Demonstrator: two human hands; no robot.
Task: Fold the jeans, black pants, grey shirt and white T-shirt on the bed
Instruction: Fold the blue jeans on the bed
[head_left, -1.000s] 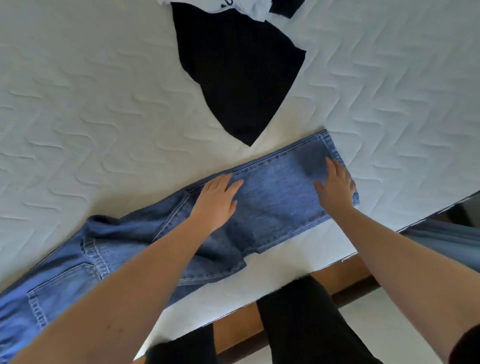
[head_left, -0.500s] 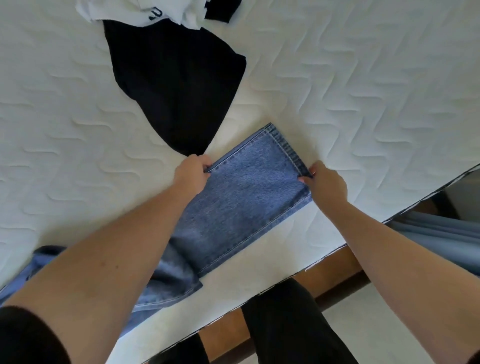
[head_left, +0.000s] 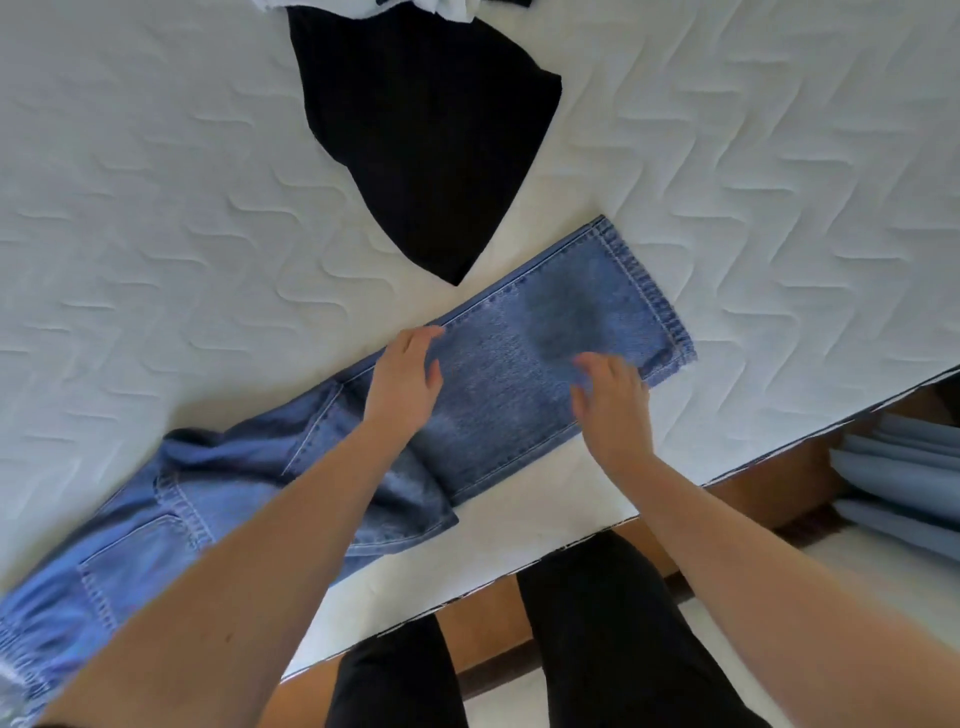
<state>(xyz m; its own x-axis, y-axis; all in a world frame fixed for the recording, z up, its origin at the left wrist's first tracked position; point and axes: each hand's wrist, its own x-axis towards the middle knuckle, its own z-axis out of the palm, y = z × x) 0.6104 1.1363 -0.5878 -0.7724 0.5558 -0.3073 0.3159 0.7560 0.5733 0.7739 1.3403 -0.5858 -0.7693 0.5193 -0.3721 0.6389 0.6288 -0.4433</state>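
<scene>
We have both hands down on the jeans (head_left: 524, 384), on the leg that lies flat across the quilted mattress (head_left: 156, 208). Our left hand (head_left: 405, 384) rests palm down with the fingers straight and slightly spread, holding nothing, its fingertips at the far seam of the leg. Our right hand (head_left: 615, 410) is blurred; its fingers look loosely bent over the denim and we cannot tell whether they pinch any cloth, though they seem to lie on top rather than around it.

Between the two hands the denim is smooth. Just beyond our right hand a shadow falls on the cloth, and past that is the stitched hem of the leg. Behind our left wrist the jeans bunch up into folds, with the seat and a back pocket running off under our left forearm toward the near edge of the mattress.

Beyond our left hand, the black pants (head_left: 431, 140) lie spread on the mattress, their nearest point just short of the jeans. At their far end, a strip of the white T-shirt (head_left: 447, 6) shows at the frame edge.

Below our forearms we see the wooden bed frame (head_left: 483, 629), and our own black-clad legs (head_left: 592, 644).
</scene>
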